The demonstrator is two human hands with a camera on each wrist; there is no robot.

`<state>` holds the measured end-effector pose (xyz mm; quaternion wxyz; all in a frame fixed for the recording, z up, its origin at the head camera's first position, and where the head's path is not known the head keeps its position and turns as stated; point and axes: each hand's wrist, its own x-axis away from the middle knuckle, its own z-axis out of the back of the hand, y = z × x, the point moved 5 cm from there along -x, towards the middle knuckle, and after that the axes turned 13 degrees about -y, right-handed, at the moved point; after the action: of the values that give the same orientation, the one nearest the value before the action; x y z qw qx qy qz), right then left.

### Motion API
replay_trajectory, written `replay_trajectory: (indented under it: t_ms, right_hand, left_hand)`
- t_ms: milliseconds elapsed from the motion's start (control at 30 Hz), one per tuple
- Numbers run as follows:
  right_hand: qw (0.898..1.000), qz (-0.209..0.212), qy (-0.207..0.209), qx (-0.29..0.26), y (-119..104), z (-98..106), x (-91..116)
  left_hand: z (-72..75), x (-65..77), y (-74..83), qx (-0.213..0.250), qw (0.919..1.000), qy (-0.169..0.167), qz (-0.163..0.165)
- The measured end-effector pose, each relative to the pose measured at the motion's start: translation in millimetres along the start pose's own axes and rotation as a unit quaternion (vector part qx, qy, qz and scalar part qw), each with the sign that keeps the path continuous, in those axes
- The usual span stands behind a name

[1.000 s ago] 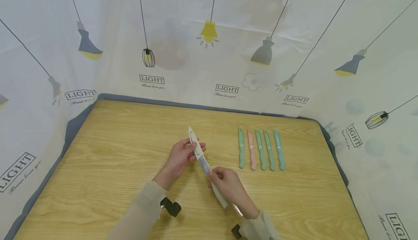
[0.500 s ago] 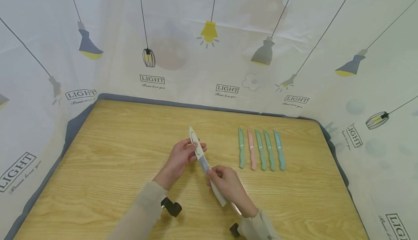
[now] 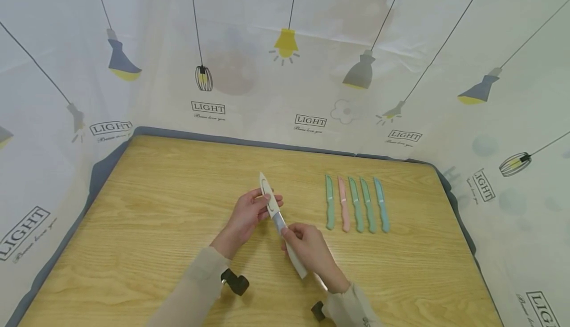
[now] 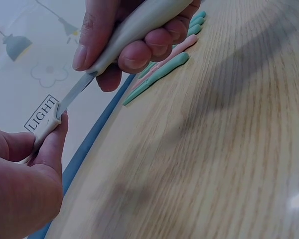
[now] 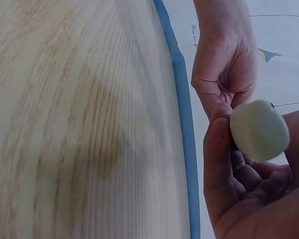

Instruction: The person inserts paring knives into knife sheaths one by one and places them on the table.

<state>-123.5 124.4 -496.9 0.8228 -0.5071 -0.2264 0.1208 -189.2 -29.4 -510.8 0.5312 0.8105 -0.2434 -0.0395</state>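
Observation:
In the head view, my left hand (image 3: 242,214) pinches a cream-white blade sheath (image 3: 265,187) between thumb and fingers. My right hand (image 3: 310,249) grips the cream-white handle (image 3: 298,264) of a knife, whose butt end faces the camera in the right wrist view. A short stretch of bare blade (image 4: 77,91) shows between the handle and the sheath's mouth; its tip is hidden inside the sheath. Knife and sheath are held in one line above the table, slanting up to the left in the head view.
Right of the hands, several knives lie side by side on the wooden table (image 3: 178,178): green knives (image 3: 330,203), a pink knife (image 3: 343,204) and a blue knife (image 3: 381,204). A lamp-printed curtain (image 3: 249,84) surrounds the table's back and sides.
The right hand and knife have shifted slightly up towards the sheath, so a little less blade shows. The left hand has barely moved. The row of knives stays put.

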Motion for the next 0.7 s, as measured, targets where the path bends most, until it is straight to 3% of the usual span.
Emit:
replay_trajectory:
  t_ms: [700]
  right_hand:
    - [1.0,-0.015,0.01,-0.013,-2.6,1.5,-6.9]
  left_hand:
    - [-3.4,1.1,-1.2,-0.006,1.0,-0.003,0.004]
